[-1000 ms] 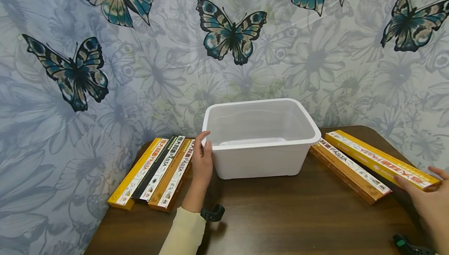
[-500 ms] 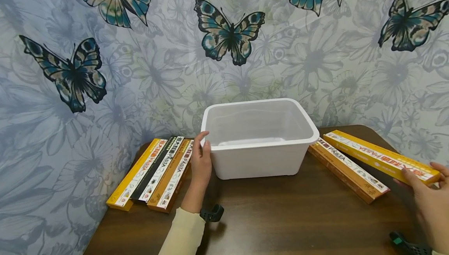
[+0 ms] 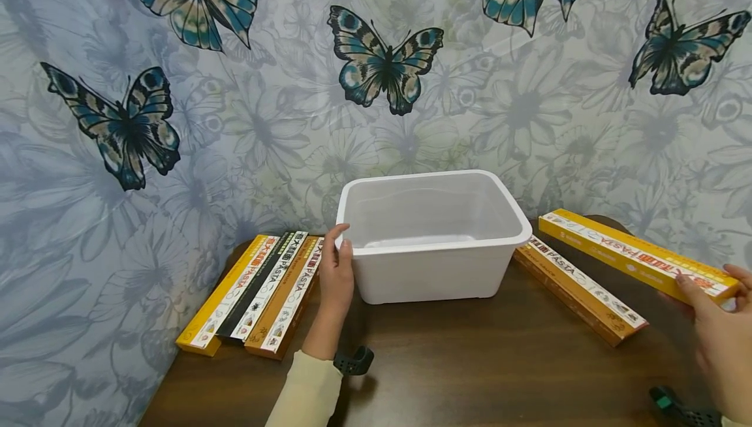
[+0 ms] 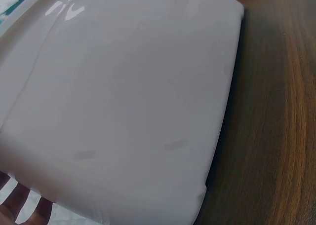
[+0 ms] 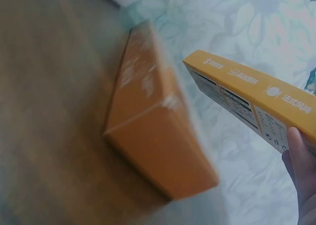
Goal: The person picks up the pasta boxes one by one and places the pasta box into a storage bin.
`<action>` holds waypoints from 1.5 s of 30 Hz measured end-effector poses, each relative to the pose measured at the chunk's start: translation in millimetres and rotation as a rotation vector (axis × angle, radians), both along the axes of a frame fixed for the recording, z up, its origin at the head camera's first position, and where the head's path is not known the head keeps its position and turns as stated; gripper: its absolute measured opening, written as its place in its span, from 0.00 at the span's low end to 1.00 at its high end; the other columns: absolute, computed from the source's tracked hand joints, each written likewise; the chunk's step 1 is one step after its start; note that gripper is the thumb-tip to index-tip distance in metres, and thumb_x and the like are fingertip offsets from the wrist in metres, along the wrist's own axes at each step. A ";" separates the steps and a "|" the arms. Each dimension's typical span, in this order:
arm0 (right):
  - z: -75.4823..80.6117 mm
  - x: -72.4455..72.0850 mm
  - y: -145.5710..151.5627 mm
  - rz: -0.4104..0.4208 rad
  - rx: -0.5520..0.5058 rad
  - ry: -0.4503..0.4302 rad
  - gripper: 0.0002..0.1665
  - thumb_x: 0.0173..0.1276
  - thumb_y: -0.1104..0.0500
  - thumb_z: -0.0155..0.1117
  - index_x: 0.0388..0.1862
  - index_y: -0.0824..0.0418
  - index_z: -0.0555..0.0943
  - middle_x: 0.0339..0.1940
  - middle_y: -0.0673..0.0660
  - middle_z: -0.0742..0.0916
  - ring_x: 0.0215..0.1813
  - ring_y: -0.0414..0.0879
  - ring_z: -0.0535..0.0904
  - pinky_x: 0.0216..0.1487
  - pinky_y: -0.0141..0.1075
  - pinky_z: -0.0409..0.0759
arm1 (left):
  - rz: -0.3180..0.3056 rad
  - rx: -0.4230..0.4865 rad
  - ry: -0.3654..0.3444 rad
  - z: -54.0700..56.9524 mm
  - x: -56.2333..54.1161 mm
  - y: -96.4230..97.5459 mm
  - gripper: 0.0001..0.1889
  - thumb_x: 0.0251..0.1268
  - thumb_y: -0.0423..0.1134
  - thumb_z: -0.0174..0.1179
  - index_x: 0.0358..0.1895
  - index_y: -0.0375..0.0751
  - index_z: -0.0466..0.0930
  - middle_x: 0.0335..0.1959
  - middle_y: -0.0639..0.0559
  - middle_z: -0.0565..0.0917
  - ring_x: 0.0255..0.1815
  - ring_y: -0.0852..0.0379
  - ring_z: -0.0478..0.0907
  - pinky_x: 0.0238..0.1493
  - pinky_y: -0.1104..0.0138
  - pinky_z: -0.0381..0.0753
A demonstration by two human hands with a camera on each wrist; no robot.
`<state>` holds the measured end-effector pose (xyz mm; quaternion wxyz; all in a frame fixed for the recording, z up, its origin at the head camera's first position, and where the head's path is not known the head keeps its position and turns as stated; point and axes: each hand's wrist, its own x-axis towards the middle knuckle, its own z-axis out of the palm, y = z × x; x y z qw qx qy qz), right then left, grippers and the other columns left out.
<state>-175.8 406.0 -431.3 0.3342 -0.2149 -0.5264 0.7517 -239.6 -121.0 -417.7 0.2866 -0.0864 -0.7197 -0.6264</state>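
A white plastic bin (image 3: 435, 273) stands on the table in the head view, and nothing shows inside it. My left hand (image 3: 337, 277) holds its near left corner just under the rim. In the left wrist view the bin's wall (image 4: 133, 96) fills most of the frame, with fingers (image 4: 42, 212) at the lower left. My right hand (image 3: 719, 335) grips the near end of a yellow pasta box (image 3: 640, 254), thumb on top. This box is raised off the table, also in the right wrist view. Below it lies a brown pasta box (image 3: 581, 290), right of the bin.
Left of the bin lie a yellow pasta box (image 3: 229, 296), a black one (image 3: 267, 286) and a brown one (image 3: 288, 300), side by side. The brown wooden table (image 3: 470, 362) meets a butterfly-patterned wall covering (image 3: 282, 140) at the back.
My right hand has taken hold of the yellow box on the right and lifted it from the table. The left hand stays on the bin.
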 end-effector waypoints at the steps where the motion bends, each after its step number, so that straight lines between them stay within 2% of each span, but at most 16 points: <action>1: 3.9 -0.5 -1.3 -0.001 -0.012 0.007 0.47 0.61 0.71 0.70 0.73 0.47 0.62 0.58 0.39 0.68 0.53 0.32 0.74 0.26 0.22 0.80 | 0.001 0.001 0.000 0.0 0.0 0.4 0.19 0.76 0.43 0.46 0.66 0.49 0.71 0.68 0.44 0.72 0.67 0.46 0.68 0.66 0.48 0.66; 5: 22.9 -2.4 -9.4 -0.028 -0.012 0.036 0.43 0.62 0.71 0.68 0.72 0.47 0.64 0.60 0.40 0.69 0.58 0.34 0.71 0.29 0.19 0.79 | 0.007 0.007 -0.015 0.3 -0.9 1.0 0.20 0.76 0.40 0.45 0.67 0.44 0.71 0.68 0.39 0.72 0.67 0.45 0.68 0.66 0.47 0.65; 8: 37.3 -4.6 -15.4 -0.019 -0.027 0.130 0.40 0.63 0.74 0.66 0.70 0.49 0.66 0.59 0.44 0.70 0.60 0.37 0.71 0.29 0.21 0.80 | 0.003 0.004 -0.011 -0.6 -1.1 0.2 0.20 0.76 0.41 0.45 0.67 0.46 0.71 0.67 0.40 0.72 0.66 0.46 0.69 0.65 0.47 0.66; 12: 51.1 -8.2 -21.5 0.042 -0.049 0.275 0.39 0.63 0.78 0.61 0.69 0.52 0.66 0.61 0.48 0.69 0.62 0.42 0.71 0.29 0.25 0.82 | 0.007 -0.013 0.008 -1.2 -0.7 -0.5 0.19 0.76 0.44 0.46 0.66 0.50 0.72 0.67 0.44 0.73 0.66 0.48 0.70 0.65 0.49 0.66; 19: 70.8 -9.6 -36.3 0.155 -0.087 0.446 0.37 0.63 0.82 0.57 0.68 0.57 0.68 0.63 0.52 0.69 0.64 0.47 0.69 0.30 0.33 0.85 | 0.021 -0.030 0.008 -1.9 -1.7 -1.6 0.19 0.76 0.47 0.45 0.66 0.52 0.72 0.67 0.45 0.72 0.67 0.48 0.69 0.65 0.48 0.66; 23: 78.7 -10.9 -45.0 0.192 -0.088 0.469 0.37 0.63 0.82 0.57 0.68 0.57 0.68 0.63 0.53 0.68 0.65 0.48 0.69 0.31 0.34 0.85 | 0.020 -0.027 0.005 -1.2 -1.2 -1.5 0.20 0.76 0.47 0.45 0.66 0.51 0.71 0.67 0.45 0.72 0.68 0.45 0.69 0.66 0.48 0.66; 27: 83.3 -12.5 -52.6 0.242 -0.097 0.521 0.36 0.62 0.83 0.56 0.66 0.60 0.70 0.61 0.56 0.70 0.61 0.49 0.74 0.31 0.36 0.86 | 0.015 -0.022 -0.005 -0.4 -0.8 -1.1 0.20 0.75 0.48 0.45 0.66 0.51 0.71 0.68 0.44 0.71 0.69 0.37 0.67 0.66 0.47 0.65; 34: 89.2 -15.0 -60.7 0.431 -0.067 0.605 0.34 0.64 0.83 0.53 0.67 0.62 0.68 0.59 0.58 0.70 0.56 0.49 0.81 0.38 0.39 0.86 | 0.010 -0.029 -0.021 -1.3 -1.2 -0.7 0.20 0.76 0.49 0.45 0.66 0.51 0.70 0.67 0.45 0.71 0.68 0.36 0.67 0.66 0.47 0.65; 38: 93.4 -17.8 -65.5 0.502 -0.002 0.590 0.34 0.66 0.82 0.53 0.68 0.62 0.68 0.60 0.57 0.70 0.55 0.48 0.81 0.39 0.38 0.86 | 0.010 -0.029 -0.017 -1.6 -2.4 -1.0 0.21 0.76 0.49 0.45 0.66 0.50 0.71 0.66 0.44 0.72 0.66 0.40 0.68 0.65 0.49 0.66; 41: 96.6 -20.9 -70.7 0.538 0.069 0.553 0.35 0.67 0.80 0.54 0.70 0.60 0.66 0.60 0.56 0.69 0.56 0.46 0.79 0.40 0.35 0.86 | 0.026 -0.035 -0.018 -2.2 -3.5 -1.5 0.21 0.75 0.49 0.45 0.66 0.50 0.71 0.66 0.45 0.72 0.65 0.46 0.69 0.65 0.49 0.66; 45: 100.5 -27.1 -77.9 0.586 0.082 0.528 0.36 0.67 0.80 0.53 0.71 0.59 0.66 0.58 0.56 0.71 0.55 0.45 0.79 0.40 0.34 0.86 | 0.032 -0.040 -0.022 -3.1 -4.6 -2.0 0.20 0.76 0.49 0.44 0.66 0.51 0.71 0.66 0.46 0.72 0.64 0.50 0.69 0.66 0.50 0.66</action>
